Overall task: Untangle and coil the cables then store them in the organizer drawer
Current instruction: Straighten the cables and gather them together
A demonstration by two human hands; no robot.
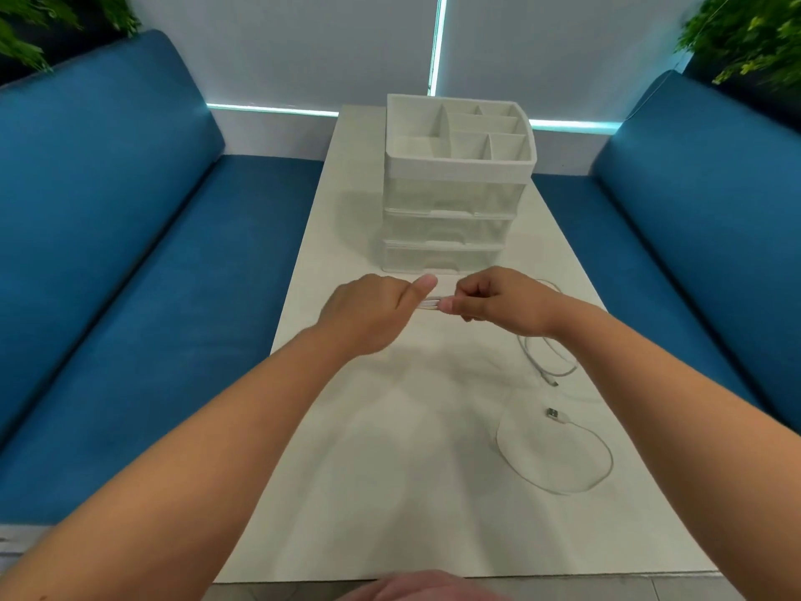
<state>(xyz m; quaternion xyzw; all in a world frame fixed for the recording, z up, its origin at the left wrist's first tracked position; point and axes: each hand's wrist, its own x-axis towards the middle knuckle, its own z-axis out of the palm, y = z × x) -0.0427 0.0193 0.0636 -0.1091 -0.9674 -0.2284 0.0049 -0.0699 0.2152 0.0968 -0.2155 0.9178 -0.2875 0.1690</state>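
Between the two hands, just in front of the white plastic three-drawer organizer (450,219), a short bundle of white cable (430,304) is stretched. The left hand (368,312) grips one end with curled fingers and a raised thumb, and the right hand (505,301) pinches the other. The organizer stands toward the far edge of the white rectangular table (390,470), its open top tray split into compartments. Two more white cables lie near the right edge: a loose one (548,355) by the right wrist, and a thin looped one with a USB plug (559,453) nearer the person. No writing is legible.
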